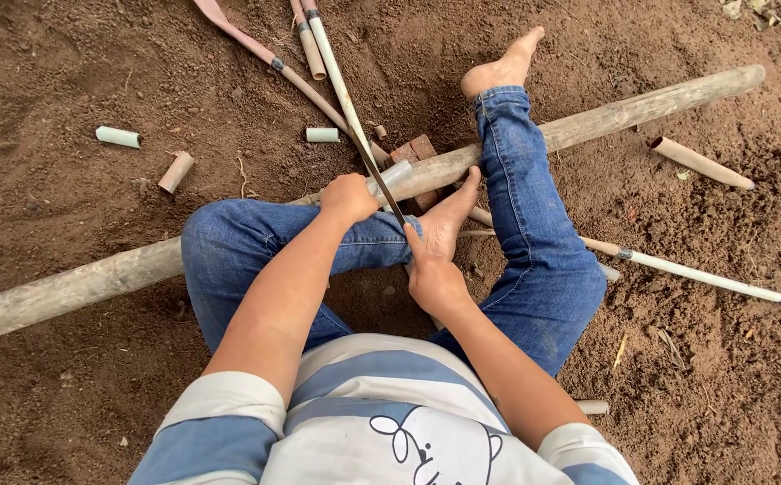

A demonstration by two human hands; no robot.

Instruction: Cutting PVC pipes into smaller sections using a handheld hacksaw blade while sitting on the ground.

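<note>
Shirt: pale grey top with blue stripes (381, 422), closest to the camera, worn by the person seated on the ground.
Right hand: the right hand (433, 274) is closed around the near end of a thin dark saw blade (379, 178), which runs away from the body across the log.
Left hand: the left hand (347, 198) is curled tight over a short pale green length of bamboo tube (393, 175), pressing it down on the log; the blade crosses just beside the knuckles.
Legs: blue denim jeans (534, 224), both knees bent, one bare foot (449, 220) braced against the log next to the hands, the other bare foot (503, 67) stretched out beyond it.
Log: long weathered grey wooden pole (642, 110) lying slantwise across the soil, under the legs and hands.
Brick: reddish broken brick piece (417, 148) touching the far side of the log, right behind the tube.
Right side: slim pale bamboo cane with dark joints (705, 278) lying on the ground, and a brown cut tube (700, 163) beyond the log.
Far left: small green cut section (118, 136), a brown cut section (176, 171) and another green piece (322, 135), scattered apart.
Top edge: several long bamboo stalks (305, 40) lying together on the brown loose soil (67, 377).
</note>
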